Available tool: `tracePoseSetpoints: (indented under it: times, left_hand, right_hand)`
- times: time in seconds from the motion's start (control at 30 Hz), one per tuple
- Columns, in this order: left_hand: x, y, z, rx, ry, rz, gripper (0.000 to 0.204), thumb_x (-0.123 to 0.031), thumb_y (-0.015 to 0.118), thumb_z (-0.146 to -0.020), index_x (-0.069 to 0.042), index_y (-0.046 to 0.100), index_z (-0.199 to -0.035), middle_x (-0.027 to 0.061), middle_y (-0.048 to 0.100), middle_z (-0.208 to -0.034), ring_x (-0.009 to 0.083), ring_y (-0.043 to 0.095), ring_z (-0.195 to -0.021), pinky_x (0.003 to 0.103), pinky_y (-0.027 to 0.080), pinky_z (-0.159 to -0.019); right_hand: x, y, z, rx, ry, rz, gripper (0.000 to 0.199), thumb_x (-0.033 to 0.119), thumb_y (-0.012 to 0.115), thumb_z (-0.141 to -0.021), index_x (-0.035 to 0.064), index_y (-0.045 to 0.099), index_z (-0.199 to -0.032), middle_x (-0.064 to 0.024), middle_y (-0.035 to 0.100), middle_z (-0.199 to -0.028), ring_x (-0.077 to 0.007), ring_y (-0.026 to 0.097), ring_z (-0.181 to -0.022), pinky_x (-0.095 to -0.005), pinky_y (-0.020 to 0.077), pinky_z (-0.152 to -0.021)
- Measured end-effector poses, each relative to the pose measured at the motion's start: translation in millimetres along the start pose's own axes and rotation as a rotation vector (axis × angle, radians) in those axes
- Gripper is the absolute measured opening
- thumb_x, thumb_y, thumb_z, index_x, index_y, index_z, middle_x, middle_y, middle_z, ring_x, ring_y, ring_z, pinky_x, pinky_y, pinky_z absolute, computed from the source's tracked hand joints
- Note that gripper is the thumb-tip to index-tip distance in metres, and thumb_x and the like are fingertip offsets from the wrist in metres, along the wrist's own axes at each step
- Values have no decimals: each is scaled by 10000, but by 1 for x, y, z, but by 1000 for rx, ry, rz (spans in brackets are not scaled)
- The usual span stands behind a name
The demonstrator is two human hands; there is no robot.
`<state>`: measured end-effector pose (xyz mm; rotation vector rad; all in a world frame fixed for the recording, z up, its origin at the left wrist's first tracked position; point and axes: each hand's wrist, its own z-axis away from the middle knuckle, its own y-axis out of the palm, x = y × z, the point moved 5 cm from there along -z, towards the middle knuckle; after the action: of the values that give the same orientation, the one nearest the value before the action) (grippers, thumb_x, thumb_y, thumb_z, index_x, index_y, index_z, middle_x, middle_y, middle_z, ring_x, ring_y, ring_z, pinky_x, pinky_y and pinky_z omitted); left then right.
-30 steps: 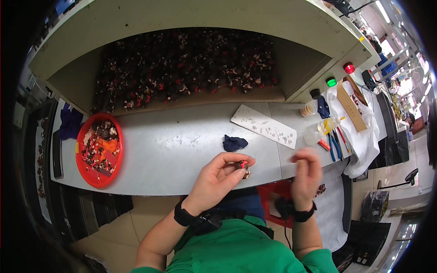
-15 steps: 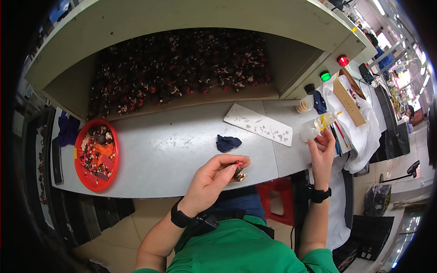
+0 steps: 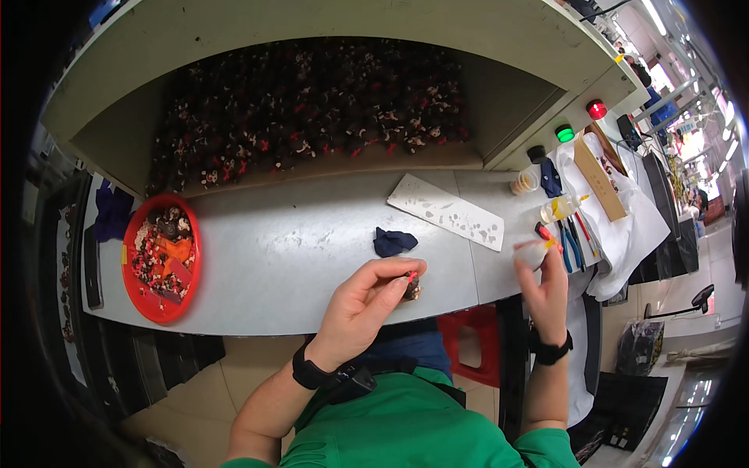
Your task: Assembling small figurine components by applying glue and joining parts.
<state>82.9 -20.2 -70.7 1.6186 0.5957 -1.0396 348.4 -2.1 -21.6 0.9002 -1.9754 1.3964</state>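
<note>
My left hand [image 3: 360,310] pinches a small dark brown figurine [image 3: 411,290] with a red piece and pale bits on it, just over the front edge of the table. Fingers partly cover it. My right hand [image 3: 548,292], at the right end of the table, is closed on a small white squeeze bottle [image 3: 532,254] with a yellow tip. A second, clear bottle with a yellow nozzle [image 3: 562,207] lies beyond that hand. Between the hands and the cabinet are a crumpled dark blue cloth [image 3: 393,242] and a pale flat board [image 3: 449,212] with grey spots.
A red basin [image 3: 198,269] of small parts stands at left. At the back, a cabinet [image 3: 511,129] holds many dark figurines [image 3: 312,109]. To the right are a clear cup [image 3: 524,182], pliers [image 3: 572,246], a cardboard box [image 3: 599,179] and a green-lit button [image 3: 564,133]. A red stool [image 3: 476,351] sits below.
My right hand has lifted the white bottle from beside the tools and drawn it slightly nearer, uncovering the pliers. The left hand keeps the figurine in nearly the same place.
</note>
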Motion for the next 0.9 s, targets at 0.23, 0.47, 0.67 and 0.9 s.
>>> tracePoseSetpoints:
  times: [0.23, 0.47, 0.67, 0.9]
  left_hand:
    - [-1, 0, -1, -36, 89, -80, 227, -52, 443, -1001, 23, 513, -1203, 156, 554, -1274, 222, 544, -1204, 368, 495, -984]
    - [-1, 2, -1, -47, 96, -94, 224, -56, 452, -1001, 16, 524, -1200, 144, 570, -1256, 206, 554, -1186, 331, 483, -974]
    - [-1, 1, 0, -45, 99, -114, 223, -58, 455, -1000, 10, 529, -1200, 141, 570, -1257, 199, 556, -1180, 320, 487, -958]
    - [-1, 2, 0, -42, 97, -115, 224, -57, 455, -1000, 8, 528, -1201, 139, 568, -1262, 196, 552, -1184, 321, 483, -962]
  right_hand:
    - [68, 15, 25, 341, -215, 69, 300, 173, 821, -693, 46, 646, -901, -84, 626, -790, -253, 582, -708, -336, 462, -646]
    - [85, 30, 21, 404, -378, 193, 301, 254, 821, -693, 71, 630, -839, -60, 586, -698, -250, 526, -594, -337, 394, -569]
    - [88, 34, 18, 410, -398, 230, 295, 271, 805, -704, 72, 614, -807, -62, 582, -672, -250, 531, -567, -339, 391, -553]
    - [90, 36, 18, 418, -401, 243, 282, 272, 800, -712, 79, 609, -784, -57, 581, -664, -244, 539, -562, -337, 392, -550]
